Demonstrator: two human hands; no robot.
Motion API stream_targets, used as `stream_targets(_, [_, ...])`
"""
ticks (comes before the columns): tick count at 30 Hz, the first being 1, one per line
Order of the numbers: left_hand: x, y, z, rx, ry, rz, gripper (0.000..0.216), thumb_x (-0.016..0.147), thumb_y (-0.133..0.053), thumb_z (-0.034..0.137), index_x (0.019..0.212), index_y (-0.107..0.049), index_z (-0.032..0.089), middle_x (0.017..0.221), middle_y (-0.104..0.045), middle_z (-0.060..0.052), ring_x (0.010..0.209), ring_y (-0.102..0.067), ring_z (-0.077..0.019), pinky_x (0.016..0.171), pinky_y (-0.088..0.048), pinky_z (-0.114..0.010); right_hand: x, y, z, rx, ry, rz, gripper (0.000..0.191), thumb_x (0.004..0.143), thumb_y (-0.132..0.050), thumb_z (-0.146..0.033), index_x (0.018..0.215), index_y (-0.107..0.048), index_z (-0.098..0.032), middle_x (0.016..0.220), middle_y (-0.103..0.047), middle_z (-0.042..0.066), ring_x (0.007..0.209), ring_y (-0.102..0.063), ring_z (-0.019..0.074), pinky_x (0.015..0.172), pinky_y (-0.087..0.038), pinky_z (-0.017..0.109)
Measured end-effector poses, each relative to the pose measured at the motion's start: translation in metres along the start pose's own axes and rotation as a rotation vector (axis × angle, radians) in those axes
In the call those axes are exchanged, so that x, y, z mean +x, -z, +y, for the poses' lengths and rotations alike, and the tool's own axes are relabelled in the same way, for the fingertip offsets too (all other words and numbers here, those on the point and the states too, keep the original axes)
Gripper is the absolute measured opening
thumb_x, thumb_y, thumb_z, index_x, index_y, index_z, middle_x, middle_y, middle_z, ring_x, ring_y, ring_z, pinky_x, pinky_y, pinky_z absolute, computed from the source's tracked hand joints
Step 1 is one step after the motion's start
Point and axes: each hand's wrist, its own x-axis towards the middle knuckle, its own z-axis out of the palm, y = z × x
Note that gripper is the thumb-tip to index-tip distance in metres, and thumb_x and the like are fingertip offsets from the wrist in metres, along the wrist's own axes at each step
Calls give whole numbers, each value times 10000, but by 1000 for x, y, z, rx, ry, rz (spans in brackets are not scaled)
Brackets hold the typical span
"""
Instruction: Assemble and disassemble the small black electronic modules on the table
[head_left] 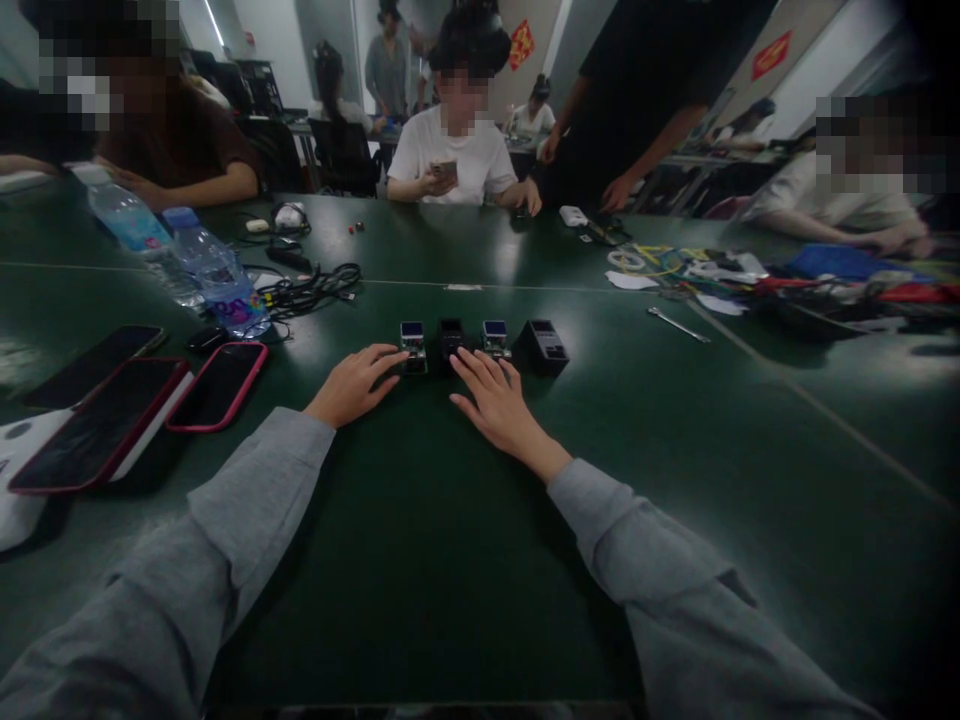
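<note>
Several small electronic pieces stand in a row on the dark green table (420, 560). My left hand (356, 385) is open, its fingertips at the near left side of a small circuit board with a screen (413, 347). With fingers spread, my right hand (495, 400) reaches to a black case (451, 335) and a second circuit board with a screen (495, 333), partly covering both. Whether its fingertips touch them I cannot tell. A larger black case (546, 345) sits at the right end of the row, apart from my hand.
Left are phones, including one with a pink edge (219, 385), plus two water bottles (217, 270) and black cables (319, 290). A wrench (679, 324) lies right, before a pile of wires and tools (720, 268). Across the table a person (454, 150) holds a phone; others sit or stand around.
</note>
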Motion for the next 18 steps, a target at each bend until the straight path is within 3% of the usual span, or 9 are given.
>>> stream_targets(6, [-1,1,0,47,-105,30,488,982,-477,240,1463,-407,274,1534,-418,-99,1294,-523,-302,1007,-480,-516,-2,0,2,-4,-120,81,548,1050,-288,-469,1539,-298,-221,1612,-274,56,1477,-218,247,1180,-195,477])
stream_targets(18, [0,1,0,30,-81,30,466,976,-493,240,1438,-435,268,1494,-458,-115,1283,-532,-298,967,-507,-512,-3,-4,5,28,-195,97,560,1047,-281,-457,1466,-406,-107,1533,-398,147,1445,-305,277,1173,-234,493])
